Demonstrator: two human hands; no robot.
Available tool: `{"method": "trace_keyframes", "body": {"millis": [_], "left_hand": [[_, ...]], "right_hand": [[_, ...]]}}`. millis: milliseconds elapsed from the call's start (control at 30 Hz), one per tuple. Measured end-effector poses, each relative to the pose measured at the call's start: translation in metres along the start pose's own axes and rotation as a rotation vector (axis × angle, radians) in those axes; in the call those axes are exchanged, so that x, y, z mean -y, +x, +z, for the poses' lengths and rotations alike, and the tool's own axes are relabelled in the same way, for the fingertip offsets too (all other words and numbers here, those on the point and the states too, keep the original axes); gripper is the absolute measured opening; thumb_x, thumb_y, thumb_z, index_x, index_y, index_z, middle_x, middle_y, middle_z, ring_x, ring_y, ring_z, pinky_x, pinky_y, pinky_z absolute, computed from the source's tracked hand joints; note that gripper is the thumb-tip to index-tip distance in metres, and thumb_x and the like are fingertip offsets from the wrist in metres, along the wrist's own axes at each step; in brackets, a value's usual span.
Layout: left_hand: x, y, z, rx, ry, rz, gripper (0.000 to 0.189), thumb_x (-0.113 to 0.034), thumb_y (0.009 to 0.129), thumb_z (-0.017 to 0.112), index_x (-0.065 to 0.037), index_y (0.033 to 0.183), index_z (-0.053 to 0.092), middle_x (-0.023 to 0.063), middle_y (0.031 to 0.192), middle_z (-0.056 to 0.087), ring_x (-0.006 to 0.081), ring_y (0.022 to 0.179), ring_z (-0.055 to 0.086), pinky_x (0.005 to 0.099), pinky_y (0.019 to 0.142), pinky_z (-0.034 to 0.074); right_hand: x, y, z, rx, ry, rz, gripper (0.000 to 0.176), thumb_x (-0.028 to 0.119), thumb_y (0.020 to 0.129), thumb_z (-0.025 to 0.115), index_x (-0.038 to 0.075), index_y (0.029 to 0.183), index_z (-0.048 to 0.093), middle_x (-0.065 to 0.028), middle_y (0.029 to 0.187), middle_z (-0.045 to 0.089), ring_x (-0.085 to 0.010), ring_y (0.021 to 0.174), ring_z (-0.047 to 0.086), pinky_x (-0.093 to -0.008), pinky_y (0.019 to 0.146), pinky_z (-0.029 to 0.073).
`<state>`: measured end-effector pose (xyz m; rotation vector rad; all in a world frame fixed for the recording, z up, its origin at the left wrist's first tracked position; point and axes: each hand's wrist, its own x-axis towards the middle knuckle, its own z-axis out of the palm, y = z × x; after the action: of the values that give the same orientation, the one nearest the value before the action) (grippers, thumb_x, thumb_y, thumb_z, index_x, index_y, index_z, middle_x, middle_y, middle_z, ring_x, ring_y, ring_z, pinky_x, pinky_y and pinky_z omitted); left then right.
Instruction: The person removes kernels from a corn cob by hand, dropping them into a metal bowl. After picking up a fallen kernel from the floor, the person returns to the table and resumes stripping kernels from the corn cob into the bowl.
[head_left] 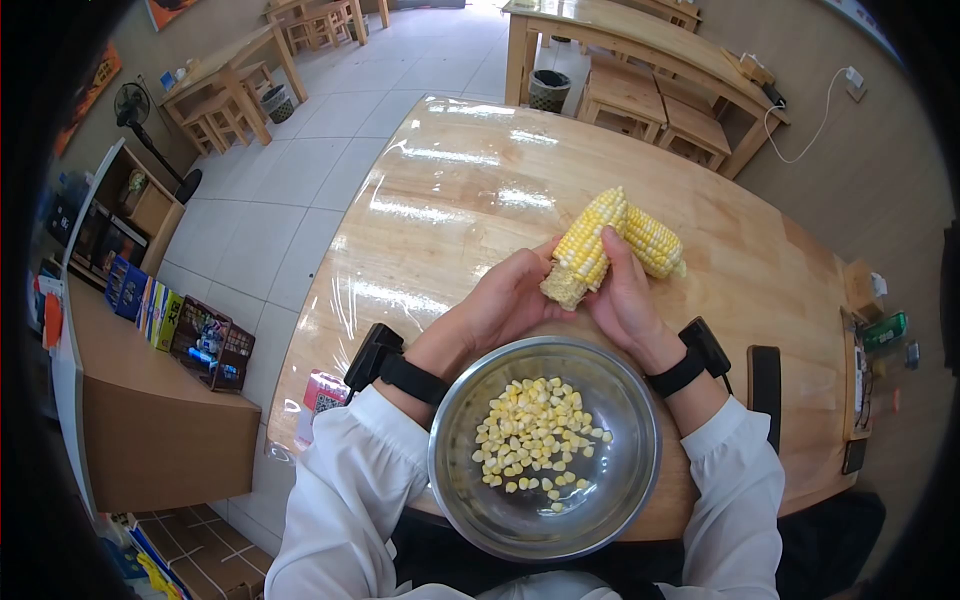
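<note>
Both of my hands are closed around a corn cob (pixel 592 235), held tilted just past the far rim of the bowl. Its lower end is stripped to the bare core, while yellow and pale kernels cover the rest. My left hand (pixel 510 295) grips the stripped end from the left, its fingertips partly hidden. On the right side, my right hand (pixel 625 300) has its thumb pressed against the kernels. A second corn cob (pixel 657 245) lies on the table behind the right thumb. Close to my body, a metal bowl (pixel 442 455) contains many loose corn kernels (pixel 530 430).
The wooden table (pixel 400 255) has a glossy covering. A black phone-like slab (pixel 765 395) lies to the right, with a green can (pixel 885 330) near the right edge. At the left is a red-and-white QR card (pixel 322 395). Black straps with devices circle both wrists.
</note>
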<state>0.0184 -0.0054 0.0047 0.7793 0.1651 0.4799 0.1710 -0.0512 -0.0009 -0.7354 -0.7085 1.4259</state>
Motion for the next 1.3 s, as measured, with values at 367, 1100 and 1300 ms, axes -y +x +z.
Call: {"method": "trace_keyframes", "body": {"millis": [367,1100,1300], "left_hand": [[-0.016,0.0,-0.017,-0.36,0.306,0.172,0.047,-0.034,0.096,0.031,0.0,0.126,0.041,0.0107,0.12,0.052,0.0179,0.1,0.056,0.0305,0.083,0.048],[-0.03,-0.006,-0.019,-0.542,-0.051,0.489,0.045,-0.034,0.091,0.047,-0.004,0.124,0.041,0.0116,0.112,0.054,0.0212,0.097,0.056,0.0292,0.079,0.045],[-0.028,-0.004,-0.02,-0.526,0.028,0.501,0.048,-0.027,0.086,0.052,0.0,0.124,0.04,0.0141,0.116,0.053,0.0216,0.101,0.054,0.0294,0.082,0.043]], "right_hand": [[0.027,0.011,-0.002,-0.053,-0.143,-0.089,0.043,0.039,0.092,0.047,0.003,0.115,0.047,-0.0084,0.109,0.057,-0.0153,0.1,0.054,-0.0315,0.09,0.044],[0.075,0.002,-0.037,-0.067,-1.799,-0.304,0.058,0.014,0.068,0.069,0.008,0.121,0.046,-0.0141,0.102,0.052,-0.0332,0.098,0.052,-0.0408,0.085,0.042],[0.076,0.003,-0.046,-0.211,-1.955,-0.587,0.048,0.01,0.066,0.069,0.009,0.111,0.053,-0.012,0.093,0.055,-0.0305,0.097,0.05,-0.0358,0.083,0.042]]}}
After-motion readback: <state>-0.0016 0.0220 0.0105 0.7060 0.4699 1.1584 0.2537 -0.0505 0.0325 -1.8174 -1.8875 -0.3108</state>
